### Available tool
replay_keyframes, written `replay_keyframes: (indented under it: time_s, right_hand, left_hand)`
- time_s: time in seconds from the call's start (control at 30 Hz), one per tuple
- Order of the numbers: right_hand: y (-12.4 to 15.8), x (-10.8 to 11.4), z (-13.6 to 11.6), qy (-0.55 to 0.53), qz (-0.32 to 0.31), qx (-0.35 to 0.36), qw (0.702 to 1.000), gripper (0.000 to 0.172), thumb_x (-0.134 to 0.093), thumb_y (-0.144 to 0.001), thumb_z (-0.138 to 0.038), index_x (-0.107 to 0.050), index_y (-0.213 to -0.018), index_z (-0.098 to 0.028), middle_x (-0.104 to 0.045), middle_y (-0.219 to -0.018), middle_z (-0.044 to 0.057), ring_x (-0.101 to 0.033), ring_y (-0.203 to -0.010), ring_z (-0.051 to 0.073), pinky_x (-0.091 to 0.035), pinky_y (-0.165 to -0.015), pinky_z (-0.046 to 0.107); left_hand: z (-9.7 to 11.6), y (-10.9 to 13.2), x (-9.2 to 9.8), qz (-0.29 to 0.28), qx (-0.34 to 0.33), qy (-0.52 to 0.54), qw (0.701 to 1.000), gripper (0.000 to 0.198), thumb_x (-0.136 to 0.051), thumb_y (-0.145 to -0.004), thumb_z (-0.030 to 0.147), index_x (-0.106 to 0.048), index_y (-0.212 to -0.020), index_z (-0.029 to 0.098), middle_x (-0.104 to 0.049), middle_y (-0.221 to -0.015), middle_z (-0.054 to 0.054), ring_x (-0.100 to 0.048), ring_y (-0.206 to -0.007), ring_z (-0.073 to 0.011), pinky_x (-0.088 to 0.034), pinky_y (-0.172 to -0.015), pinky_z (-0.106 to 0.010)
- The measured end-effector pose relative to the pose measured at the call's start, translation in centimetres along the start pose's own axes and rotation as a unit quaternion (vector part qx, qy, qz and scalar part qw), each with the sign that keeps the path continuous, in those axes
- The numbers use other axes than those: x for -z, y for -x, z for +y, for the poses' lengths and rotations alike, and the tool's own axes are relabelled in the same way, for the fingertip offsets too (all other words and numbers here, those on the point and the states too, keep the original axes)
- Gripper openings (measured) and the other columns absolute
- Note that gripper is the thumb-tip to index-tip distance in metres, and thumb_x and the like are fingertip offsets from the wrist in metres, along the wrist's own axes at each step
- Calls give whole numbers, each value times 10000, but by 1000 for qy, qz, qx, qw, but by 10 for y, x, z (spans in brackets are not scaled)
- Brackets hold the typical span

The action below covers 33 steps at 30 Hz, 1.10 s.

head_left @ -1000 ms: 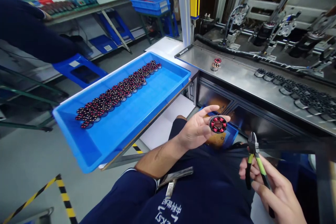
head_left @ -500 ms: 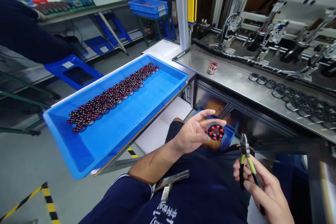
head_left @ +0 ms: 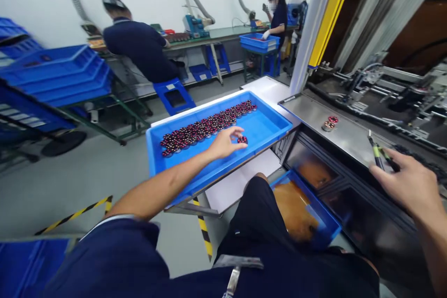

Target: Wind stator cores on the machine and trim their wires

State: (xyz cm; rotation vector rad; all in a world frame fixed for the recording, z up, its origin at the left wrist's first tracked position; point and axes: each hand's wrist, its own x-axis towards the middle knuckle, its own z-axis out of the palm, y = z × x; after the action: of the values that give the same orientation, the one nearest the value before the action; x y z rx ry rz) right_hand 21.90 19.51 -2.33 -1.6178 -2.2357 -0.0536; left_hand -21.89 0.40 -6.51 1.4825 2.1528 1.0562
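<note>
My left hand (head_left: 225, 144) is over the near side of a blue tray (head_left: 195, 174). Between its thumb and fingers is a small round motor stator (head_left: 242, 140) with red windings and a dark rim. Beside it in the tray, a long band of similar stators (head_left: 206, 128) lies in close rows. At the right, my right hand (head_left: 410, 177) grips diagonal cutting pliers (head_left: 376, 152) with green and black handles, jaws pointing up and away. The pliers are over the metal worktop (head_left: 349, 142), where two red-wound stators (head_left: 329, 124) sit together.
Dark stator parts (head_left: 415, 153) line the worktop near my right hand. Behind the worktop stands machinery (head_left: 377, 79) beside a yellow post (head_left: 331, 14). Below is a blue bin (head_left: 324, 237). Two co-workers (head_left: 139, 46) are at a far bench; stacked blue trays (head_left: 59, 74) stand left.
My left hand has carried the stator from in front of my body to over the blue tray. My right hand has raised the pliers towards the worktop. The view has turned left.
</note>
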Motion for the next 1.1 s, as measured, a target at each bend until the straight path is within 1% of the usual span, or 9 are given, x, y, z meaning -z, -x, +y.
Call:
replay_keyframes:
  time_s: [0.07, 0.13, 0.33, 0.47, 0.63, 0.77, 0.9, 1.0, 1.1]
  right_hand:
    - [-42, -22, -8, 16, -10, 5, 1000, 555, -658, -800, -359, -675, -1287, -92, -689, -1294, 183, -616, -1213, 294, -447, -981, 364]
    - [-64, -40, -12, 9, -11, 11, 1000, 538, -661, -812, -375, -688, -1255, -71, -678, -1314, 186, -583, -1242, 272, -419, -987, 336]
    - [-70, -62, 0, 23, -6, 0, 1000, 512, -682, -789, -416, -715, -1193, -103, -695, -1283, 188, -594, -1207, 284, -423, -965, 357]
    - [-72, -67, 7, 24, -5, 7, 1000, 511, -657, -779, -481, -718, -1156, -141, -692, -1289, 186, -597, -1250, 309, -438, -1004, 377]
    - [-74, -70, 7, 13, 2, 14, 1000, 511, -585, -771, -542, -719, -1091, -166, -700, -1263, 200, -604, -1246, 351, -446, -1029, 441]
    - [-71, -68, 4, -7, 9, 18, 1000, 530, -564, -756, -549, -713, -1077, -155, -692, -1255, 220, -595, -1239, 367, -435, -1043, 475]
    - [-67, -64, -1, -23, 6, 28, 999, 516, -573, -775, -514, -710, -1089, -128, -692, -1233, 222, -602, -1207, 362, -437, -1040, 485]
    - [-66, -62, -5, -30, 0, 33, 999, 469, -599, -809, -465, -705, -1094, -108, -690, -1219, 214, -612, -1173, 344, -442, -1039, 474]
    - [-63, -58, -9, -33, -9, 38, 999, 370, -623, -875, -409, -684, -1095, -117, -689, -1184, 175, -622, -1132, 296, -462, -1022, 474]
  left_hand:
    - [-24, -39, -5, 30, 12, -62, 998, 442, -803, -782, 267, -645, -1175, 138, -696, -1143, -105, -646, -1131, -267, -508, -1030, -480]
    - [-45, -71, -17, 42, 18, -111, 993, 347, -690, -904, 330, -633, -1193, 146, -654, -1231, -105, -627, -1154, -259, -524, -1002, -498]
    - [-78, -127, -52, 90, 27, -195, 976, 375, -625, -952, 363, -594, -1266, 161, -615, -1295, -110, -628, -1141, -252, -552, -960, -483]
    - [-87, -134, -66, 132, 19, -208, 969, 404, -620, -955, 360, -570, -1308, 170, -584, -1349, -119, -610, -1180, -265, -540, -983, -501]
    - [-97, -126, -87, 78, -24, -204, 976, 372, -621, -956, 358, -592, -1273, 165, -612, -1304, -111, -631, -1136, -248, -557, -955, -476]
    - [-102, -121, -88, 74, -19, -198, 977, 383, -625, -953, 358, -588, -1283, 167, -599, -1329, -114, -618, -1168, -259, -543, -979, -495]
    - [-72, -126, -85, 79, -55, -158, 983, 387, -630, -945, 311, -583, -1294, 150, -553, -1408, -147, -542, -1293, -305, -455, -1087, -562]
    - [-17, -144, -94, 68, -123, -102, 985, 398, -596, -959, 293, -565, -1321, 131, -538, -1429, -181, -472, -1367, -317, -374, -1164, -553]
    - [50, -165, -115, 19, -196, -41, 980, 375, -600, -963, 344, -585, -1293, 165, -595, -1351, -135, -546, -1282, -282, -451, -1097, -526]
